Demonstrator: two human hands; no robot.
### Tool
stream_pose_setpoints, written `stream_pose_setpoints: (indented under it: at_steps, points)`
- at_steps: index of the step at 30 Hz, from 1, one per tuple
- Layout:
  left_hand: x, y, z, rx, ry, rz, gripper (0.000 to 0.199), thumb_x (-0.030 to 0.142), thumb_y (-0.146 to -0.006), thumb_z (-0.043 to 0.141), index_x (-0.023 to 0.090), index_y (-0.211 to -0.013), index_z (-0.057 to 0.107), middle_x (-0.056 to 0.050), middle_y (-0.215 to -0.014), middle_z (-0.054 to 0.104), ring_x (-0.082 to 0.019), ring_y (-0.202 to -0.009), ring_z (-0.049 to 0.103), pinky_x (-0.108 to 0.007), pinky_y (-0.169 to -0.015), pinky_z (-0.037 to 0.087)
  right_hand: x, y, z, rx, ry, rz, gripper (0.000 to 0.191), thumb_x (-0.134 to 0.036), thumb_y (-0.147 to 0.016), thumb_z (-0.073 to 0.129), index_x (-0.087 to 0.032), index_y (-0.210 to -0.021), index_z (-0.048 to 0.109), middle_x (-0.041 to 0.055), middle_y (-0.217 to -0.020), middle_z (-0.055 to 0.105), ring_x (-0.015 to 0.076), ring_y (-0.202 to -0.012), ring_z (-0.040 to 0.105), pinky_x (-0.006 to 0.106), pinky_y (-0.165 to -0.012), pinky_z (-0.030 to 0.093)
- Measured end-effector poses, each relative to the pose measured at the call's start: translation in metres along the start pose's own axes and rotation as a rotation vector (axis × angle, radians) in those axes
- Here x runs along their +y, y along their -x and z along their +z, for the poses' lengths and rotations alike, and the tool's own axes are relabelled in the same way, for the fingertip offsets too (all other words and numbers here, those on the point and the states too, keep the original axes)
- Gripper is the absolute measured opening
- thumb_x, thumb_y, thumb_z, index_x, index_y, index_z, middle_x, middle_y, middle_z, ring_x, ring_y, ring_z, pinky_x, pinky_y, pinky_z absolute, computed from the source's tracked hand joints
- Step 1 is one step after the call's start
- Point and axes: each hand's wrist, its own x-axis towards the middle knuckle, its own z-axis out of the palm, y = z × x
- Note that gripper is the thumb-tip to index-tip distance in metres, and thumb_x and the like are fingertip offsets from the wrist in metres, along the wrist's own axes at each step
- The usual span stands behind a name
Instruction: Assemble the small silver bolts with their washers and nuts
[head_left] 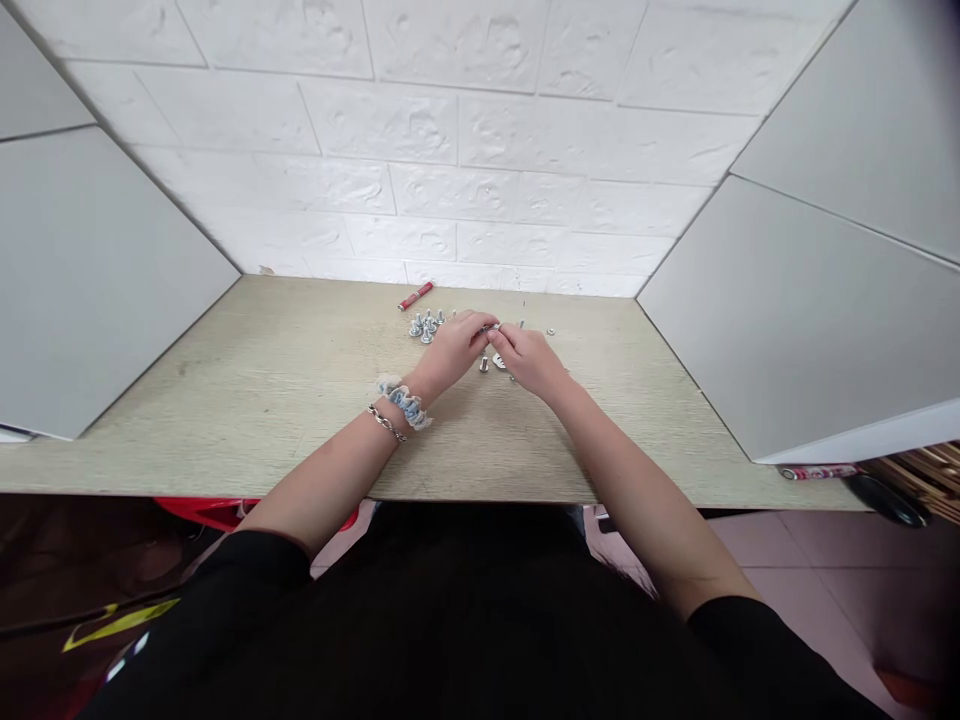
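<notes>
My left hand [456,348] and my right hand [531,360] meet over the table, fingertips pinched together. Between them is a small shiny metal part [490,328], mostly covered by the fingers, so its exact kind does not show. Just left of my left hand, several silver bolts [427,327] stand in a cluster. Below the fingertips a single bolt [484,365] rests on the table beside some flat metal pieces [499,361], partly hidden by my right hand. A small nut [551,331] lies to the right of that hand.
The pale wooden tabletop [300,400] ends at a white brick-pattern wall [420,190]. Behind the bolts lies a red tube-shaped stick [416,297]. Grey-white panels flank the table at left [97,290] and right [787,310]. Another red tube [817,471] sits by the right edge.
</notes>
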Motion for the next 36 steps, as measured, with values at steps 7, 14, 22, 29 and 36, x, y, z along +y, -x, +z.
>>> stream_pose_setpoints:
  at_steps: [7,14,22,29,36]
  points:
    - [0.002,0.001,0.0,0.046,-0.008,0.068,0.022,0.019,-0.088,0.05,0.017,-0.109,0.058,-0.006,-0.098,0.064,-0.014,-0.088,0.059,-0.027,-0.083,0.046,-0.001,0.0,0.002,0.074,-0.094,0.011,0.033,-0.04,-0.094,0.028,-0.02,-0.075,0.045,0.0013,-0.071,0.056,0.0143,-0.068,0.051,0.024,-0.061,0.032]
    - [-0.006,-0.001,0.0,0.052,0.058,0.034,0.044,0.02,-0.084,0.06,0.018,-0.127,0.048,-0.007,-0.111,0.063,-0.011,-0.084,0.061,-0.025,-0.082,0.05,0.002,-0.005,0.002,0.195,-0.357,0.07,0.029,-0.032,-0.091,0.031,-0.019,-0.066,0.04,-0.0015,-0.063,0.046,0.0112,-0.061,0.045,0.022,-0.059,0.034]
    - [-0.007,0.001,0.0,0.118,-0.049,0.19,0.025,0.021,-0.088,0.054,0.013,-0.111,0.06,-0.009,-0.099,0.068,-0.015,-0.089,0.063,-0.029,-0.082,0.05,0.007,-0.008,0.008,0.168,-0.583,0.094,0.035,-0.043,-0.091,0.033,-0.019,-0.067,0.043,-0.0008,-0.064,0.047,0.0103,-0.057,0.043,0.023,-0.055,0.034]
    - [-0.004,0.002,0.001,0.125,-0.051,0.237,0.025,0.023,-0.091,0.049,0.014,-0.111,0.06,-0.009,-0.1,0.068,-0.016,-0.091,0.063,-0.028,-0.081,0.049,0.009,-0.007,0.007,0.125,-0.579,0.046,0.053,-0.068,-0.082,0.036,-0.018,-0.07,0.048,-0.0009,-0.063,0.05,0.0102,-0.055,0.044,0.023,-0.052,0.033]
    - [0.001,0.002,0.0,0.087,-0.024,0.174,0.022,0.021,-0.088,0.054,0.015,-0.107,0.064,-0.005,-0.087,0.07,-0.014,-0.08,0.063,-0.025,-0.075,0.048,0.01,-0.007,0.005,0.093,-0.565,0.056,0.054,-0.069,-0.081,0.037,-0.018,-0.07,0.049,-0.0005,-0.063,0.05,0.0108,-0.056,0.044,0.024,-0.054,0.034]
